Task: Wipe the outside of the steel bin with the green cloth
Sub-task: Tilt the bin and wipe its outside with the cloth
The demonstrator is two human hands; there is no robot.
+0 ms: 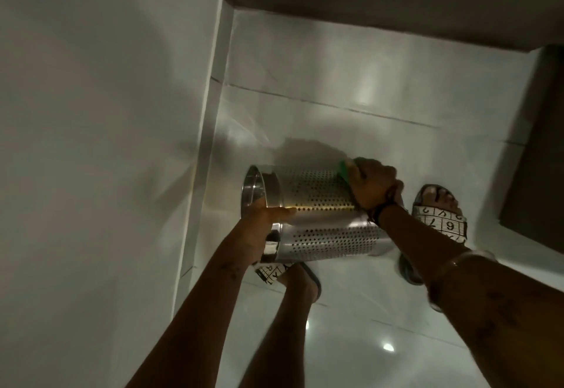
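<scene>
steel bin (323, 219): perforated, tipped sideways, off the tiled floor (351, 82), open rim toward 9 o'clock | left hand (262, 228): closed around rim end, thumb along wall | right hand (370, 186): at 3 o'clock end, clenched on green cloth (344, 170), pressed to bin's side | sandals (439, 216): below bin

The bin (320, 219) is shiny polished steel, its wall punched with small holes. The cloth (344, 170) looks soft and matt. The floor tiles (351, 342) are glossy.
</scene>
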